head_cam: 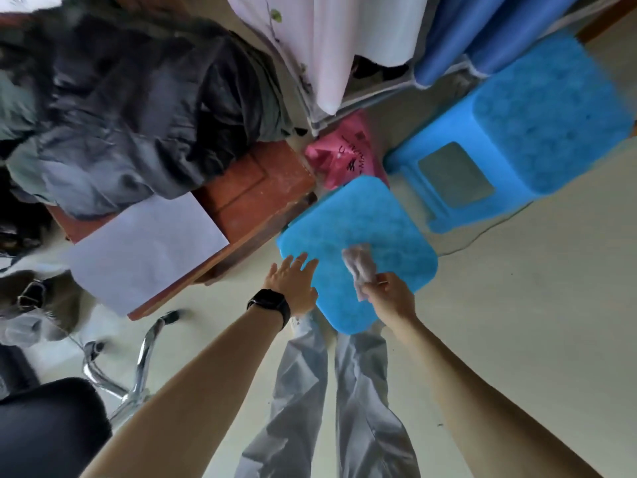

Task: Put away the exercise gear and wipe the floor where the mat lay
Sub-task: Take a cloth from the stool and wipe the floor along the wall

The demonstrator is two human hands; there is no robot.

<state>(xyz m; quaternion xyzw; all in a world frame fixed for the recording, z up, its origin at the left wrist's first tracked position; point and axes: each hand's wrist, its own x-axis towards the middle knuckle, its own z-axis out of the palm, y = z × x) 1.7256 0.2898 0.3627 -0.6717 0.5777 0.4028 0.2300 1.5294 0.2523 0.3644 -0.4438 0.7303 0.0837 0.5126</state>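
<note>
A blue plastic stool (355, 236) stands right in front of my legs, seen from above. My left hand (293, 284), with a black watch on the wrist, reaches to the stool's near left edge with its fingers spread. My right hand (386, 294) is closed around a crumpled pale pink cloth (360, 269), which hangs over the stool's seat. Rolled blue mats (458, 39) lean upright at the back right.
A second blue stool (517, 132) stands behind to the right. A pink plastic bag (344, 153) lies between the stools. A wooden table (248, 194) with a white sheet of paper (144, 250) and dark clothes (120, 108) stands left. An office chair base (134, 367) is at the lower left.
</note>
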